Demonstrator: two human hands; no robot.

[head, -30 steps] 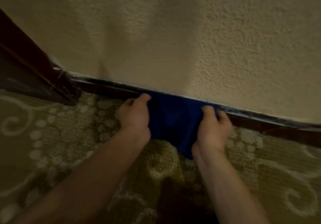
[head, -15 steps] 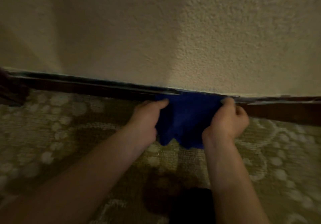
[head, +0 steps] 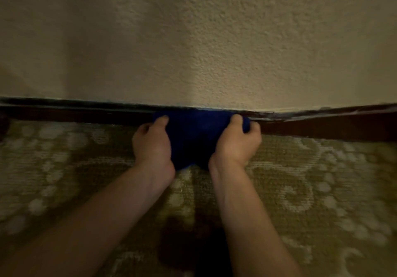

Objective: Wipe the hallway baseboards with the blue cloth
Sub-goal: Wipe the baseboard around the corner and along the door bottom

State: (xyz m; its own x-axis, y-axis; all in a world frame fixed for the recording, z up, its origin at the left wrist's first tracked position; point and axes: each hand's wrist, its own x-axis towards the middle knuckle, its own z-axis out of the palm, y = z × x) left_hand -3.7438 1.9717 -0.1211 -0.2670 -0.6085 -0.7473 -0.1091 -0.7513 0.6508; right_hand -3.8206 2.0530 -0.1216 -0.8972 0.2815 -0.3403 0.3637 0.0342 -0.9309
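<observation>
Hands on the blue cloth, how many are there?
2. The left hand grips the soft blue cloth on its left side; the right hand grips its right side.

home hallway (carpeted [head: 322, 190]), dark baseboard [head: 86, 113]; textured wall [head: 214, 40]

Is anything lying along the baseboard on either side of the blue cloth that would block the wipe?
Nothing visible does. Left hand and right hand grip the blue cloth against the baseboard, which runs bare both ways above the carpet; its far left end is too dark to judge.
</observation>
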